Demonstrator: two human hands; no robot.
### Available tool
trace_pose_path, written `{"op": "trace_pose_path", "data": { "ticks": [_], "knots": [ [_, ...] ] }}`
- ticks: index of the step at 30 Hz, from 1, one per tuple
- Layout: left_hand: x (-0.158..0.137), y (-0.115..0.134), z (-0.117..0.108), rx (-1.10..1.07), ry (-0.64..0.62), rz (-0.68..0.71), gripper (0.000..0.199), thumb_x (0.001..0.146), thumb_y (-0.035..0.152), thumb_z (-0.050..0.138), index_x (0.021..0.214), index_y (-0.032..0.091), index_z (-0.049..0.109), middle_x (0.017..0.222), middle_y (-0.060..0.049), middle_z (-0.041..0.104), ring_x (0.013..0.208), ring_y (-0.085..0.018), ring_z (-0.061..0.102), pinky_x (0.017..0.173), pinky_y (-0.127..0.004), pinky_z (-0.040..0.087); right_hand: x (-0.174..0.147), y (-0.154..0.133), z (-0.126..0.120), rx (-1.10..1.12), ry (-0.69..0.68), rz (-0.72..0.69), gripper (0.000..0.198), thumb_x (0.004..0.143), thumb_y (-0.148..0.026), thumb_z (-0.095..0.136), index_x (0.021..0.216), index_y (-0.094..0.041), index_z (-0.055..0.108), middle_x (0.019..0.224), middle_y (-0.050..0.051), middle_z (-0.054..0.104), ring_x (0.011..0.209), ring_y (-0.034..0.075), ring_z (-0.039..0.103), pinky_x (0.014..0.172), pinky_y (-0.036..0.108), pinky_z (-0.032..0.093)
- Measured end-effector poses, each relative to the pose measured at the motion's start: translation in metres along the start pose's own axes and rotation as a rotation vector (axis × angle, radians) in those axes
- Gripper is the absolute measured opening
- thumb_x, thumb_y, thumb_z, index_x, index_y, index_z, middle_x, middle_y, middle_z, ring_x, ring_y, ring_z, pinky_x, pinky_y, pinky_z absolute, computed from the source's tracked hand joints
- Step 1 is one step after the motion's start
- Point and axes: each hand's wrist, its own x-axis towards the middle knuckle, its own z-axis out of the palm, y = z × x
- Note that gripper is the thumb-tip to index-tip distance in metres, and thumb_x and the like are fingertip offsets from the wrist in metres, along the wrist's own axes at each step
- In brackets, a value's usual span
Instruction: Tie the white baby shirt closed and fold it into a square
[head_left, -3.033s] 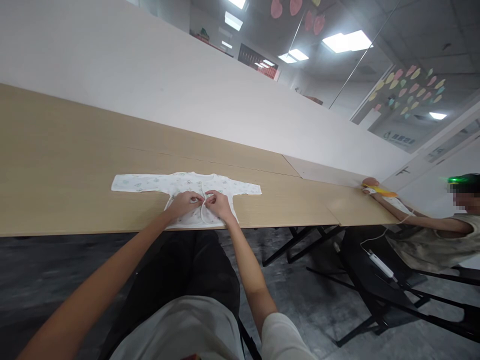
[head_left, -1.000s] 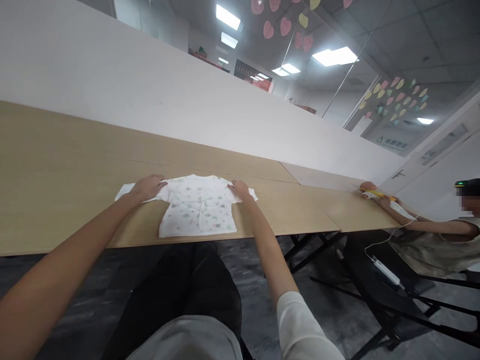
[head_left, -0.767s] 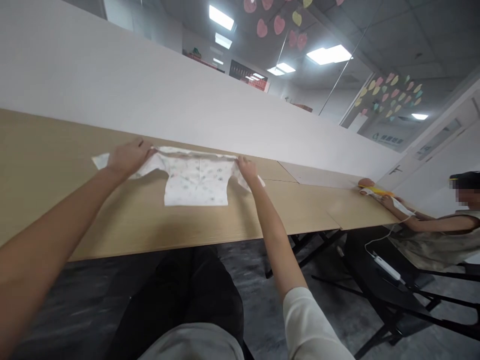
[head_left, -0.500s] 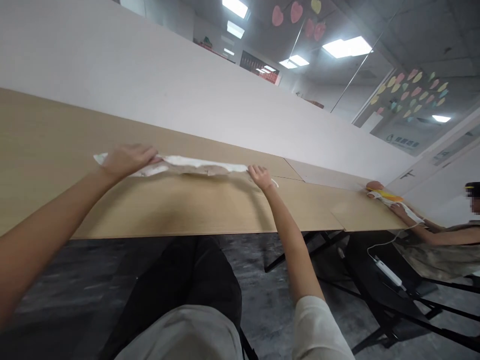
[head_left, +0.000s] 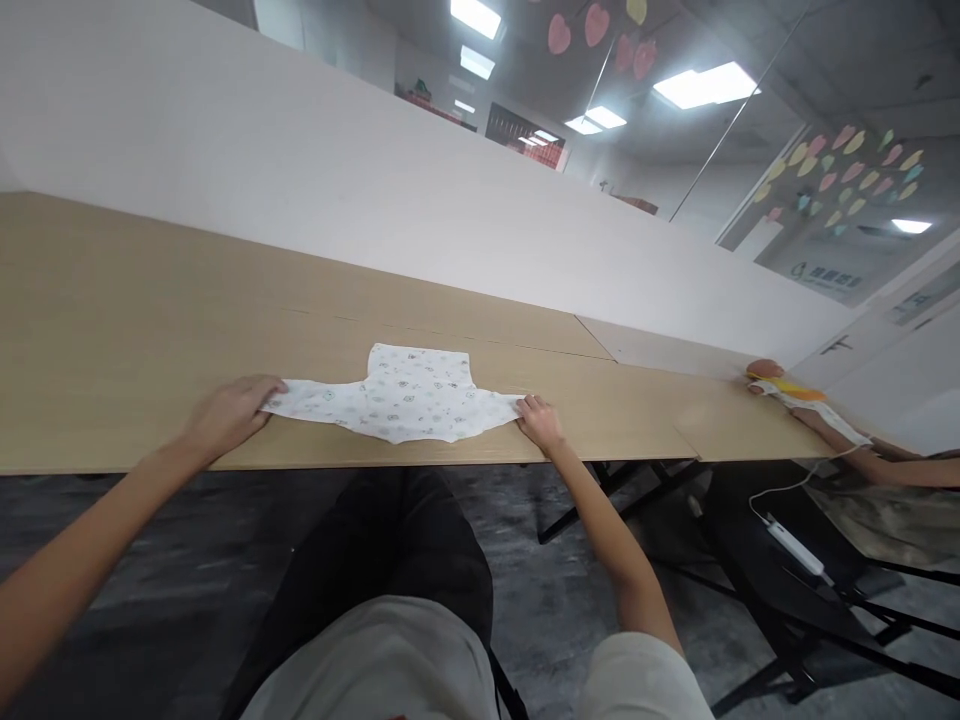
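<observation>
A small white baby shirt (head_left: 420,395) with a scattered print lies flat on the wooden table, its two sleeves stretched out sideways and its body pointing toward the wall. The end of the left-hand sleeve is pinched in my left hand (head_left: 234,412). My right hand (head_left: 538,422) grips the tip of the other sleeve, fingers closed over the cloth. Both hands rest low on the table, close to its front edge.
The long table (head_left: 135,300) runs along a white partition wall (head_left: 315,170). At the far right, a co-worker's arms (head_left: 840,425) reach to a doll (head_left: 765,370) in yellow and white cloth. A black chair (head_left: 757,540) holds a white power strip (head_left: 795,545).
The shirt was held stretched above the table, farther from me. Now it is laid flat and nearer the front edge. Both hands have come down and toward me, still holding the sleeves.
</observation>
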Motion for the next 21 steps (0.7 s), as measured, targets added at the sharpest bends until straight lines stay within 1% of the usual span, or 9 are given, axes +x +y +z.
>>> {"op": "trace_pose_path", "data": {
  "ticks": [2,3,5,7,8,12,16,18,21],
  "knots": [
    [-0.003,-0.01,0.003,-0.008,-0.008,-0.109,0.053,0.079,0.026,0.039,0.127,0.008,0.054,0.13,-0.019,0.06,0.115,-0.03,0.057,0.096,-0.042,0.045,-0.004,0.007,0.004,0.062,0.018,0.123,0.027,0.087,-0.008,0.05,0.108,-0.013,0.067,0.112,0.015,0.066,0.106,0.026,0.056,0.083,0.032,0.044],
    [-0.004,-0.015,0.005,-0.009,-0.016,-0.129,0.058,0.08,0.029,0.037,0.13,0.006,0.053,0.134,-0.019,0.058,0.118,-0.031,0.055,0.1,-0.043,0.043,-0.006,0.01,0.006,0.098,0.032,0.191,0.029,0.086,-0.007,0.05,0.108,-0.012,0.068,0.114,0.015,0.065,0.108,0.026,0.055,0.088,0.033,0.043],
    [-0.003,-0.022,0.009,-0.038,-0.023,-0.122,0.062,0.08,0.033,0.034,0.13,0.004,0.055,0.135,-0.02,0.058,0.123,-0.031,0.053,0.105,-0.043,0.04,-0.01,0.013,0.009,0.165,0.059,0.34,0.031,0.084,-0.005,0.049,0.107,-0.011,0.069,0.116,0.016,0.065,0.11,0.026,0.054,0.094,0.034,0.041],
    [-0.002,-0.028,0.012,-0.049,-0.023,-0.112,0.063,0.081,0.037,0.032,0.127,0.003,0.059,0.133,-0.02,0.06,0.123,-0.031,0.054,0.108,-0.043,0.038,-0.012,0.014,0.012,0.21,0.079,0.469,0.031,0.085,-0.005,0.048,0.107,-0.009,0.069,0.116,0.017,0.065,0.11,0.027,0.054,0.096,0.034,0.04],
    [-0.001,-0.029,0.013,-0.052,-0.018,-0.122,0.065,0.081,0.039,0.031,0.127,0.003,0.059,0.132,-0.02,0.061,0.122,-0.032,0.054,0.108,-0.044,0.039,-0.013,0.014,0.013,0.225,0.082,0.512,0.031,0.086,-0.006,0.047,0.108,-0.008,0.069,0.115,0.017,0.065,0.109,0.027,0.055,0.095,0.034,0.04],
    [-0.001,-0.027,0.01,-0.098,0.034,-0.244,0.069,0.083,0.044,0.03,0.133,0.005,0.056,0.136,-0.017,0.059,0.124,-0.031,0.055,0.108,-0.044,0.04,-0.013,0.013,0.018,0.3,0.079,0.595,0.031,0.089,-0.008,0.044,0.111,-0.006,0.067,0.109,0.019,0.067,0.103,0.027,0.059,0.09,0.032,0.042],
    [-0.002,-0.019,-0.002,-0.213,0.05,-0.437,0.071,0.086,0.051,0.029,0.138,0.009,0.054,0.14,-0.013,0.057,0.127,-0.032,0.053,0.108,-0.045,0.041,-0.014,0.016,0.022,0.477,0.144,0.625,0.035,0.088,-0.009,0.044,0.118,-0.007,0.062,0.116,0.017,0.067,0.106,0.025,0.06,0.089,0.03,0.043],
    [-0.002,-0.016,-0.006,-0.282,0.075,-0.532,0.071,0.087,0.054,0.031,0.138,0.012,0.054,0.14,-0.012,0.057,0.128,-0.032,0.052,0.108,-0.045,0.04,-0.014,0.019,0.025,0.577,0.173,0.636,0.037,0.086,-0.009,0.045,0.118,-0.008,0.062,0.116,0.016,0.068,0.106,0.025,0.061,0.09,0.03,0.044],
    [-0.002,-0.015,-0.009,-0.388,0.115,-0.573,0.068,0.088,0.055,0.032,0.136,0.013,0.057,0.143,-0.01,0.055,0.133,-0.029,0.049,0.114,-0.044,0.034,-0.015,0.024,0.029,0.673,0.2,0.656,0.036,0.084,-0.01,0.044,0.114,-0.009,0.064,0.111,0.015,0.07,0.102,0.024,0.063,0.089,0.031,0.046]
  ]
}}
